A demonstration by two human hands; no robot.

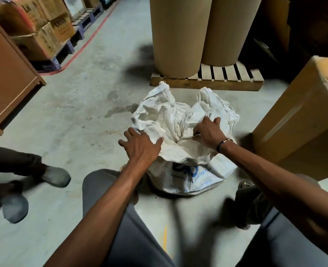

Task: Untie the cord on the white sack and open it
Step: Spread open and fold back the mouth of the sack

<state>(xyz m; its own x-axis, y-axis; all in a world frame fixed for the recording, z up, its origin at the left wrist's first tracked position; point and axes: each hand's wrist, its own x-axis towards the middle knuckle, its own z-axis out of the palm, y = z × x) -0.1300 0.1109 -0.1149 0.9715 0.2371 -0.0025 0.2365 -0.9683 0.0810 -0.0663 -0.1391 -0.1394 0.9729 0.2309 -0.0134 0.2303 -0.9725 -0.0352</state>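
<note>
The white woven sack (165, 116) with blue print stands on the concrete floor between my knees, its crumpled mouth spread wide apart. My left hand (141, 145) lies on the near left rim with fingers apart, holding nothing. My right hand (209, 132), with a beaded band at the wrist, pinches a fold of the sack's near right rim. I see no cord in this view.
Two tall brown cardboard rolls (180, 35) stand on a wooden pallet (207, 83) just behind the sack. A large carton (302, 116) is at the right, a wooden cabinet (9, 74) at the left. Another person's feet (55, 176) are at the left.
</note>
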